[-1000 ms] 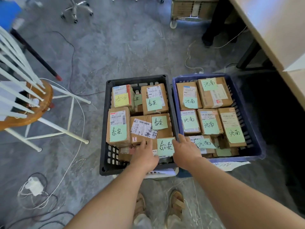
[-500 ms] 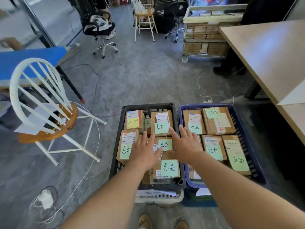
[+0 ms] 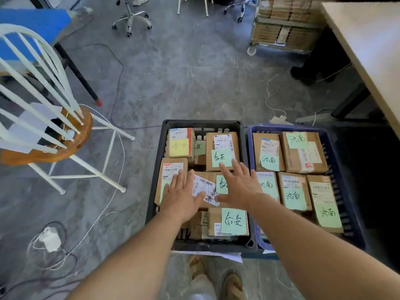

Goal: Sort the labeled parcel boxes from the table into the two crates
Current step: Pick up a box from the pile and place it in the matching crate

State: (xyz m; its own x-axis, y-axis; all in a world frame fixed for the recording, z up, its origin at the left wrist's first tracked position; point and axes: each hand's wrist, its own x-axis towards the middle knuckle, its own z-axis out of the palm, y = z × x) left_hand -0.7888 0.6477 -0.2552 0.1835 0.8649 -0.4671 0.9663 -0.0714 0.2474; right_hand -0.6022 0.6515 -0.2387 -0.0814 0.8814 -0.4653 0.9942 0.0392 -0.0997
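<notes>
Both hands have stayed spread over the boxes (image 3: 223,148) in the black crate (image 3: 201,123) since half a second ago. Left of that crate stands a white chair (image 3: 43,100). Inside it, the left hand (image 3: 181,198) lies flat with straight fingers, holding nothing; the right hand (image 3: 240,187) rests open beside it. Touching the crate's right side, the blue crate (image 3: 303,128) holds more boxes.

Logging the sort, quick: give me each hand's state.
Left hand: open, fingers spread over the black crate, holding nothing.
Right hand: open, fingers spread, holding nothing.
</notes>
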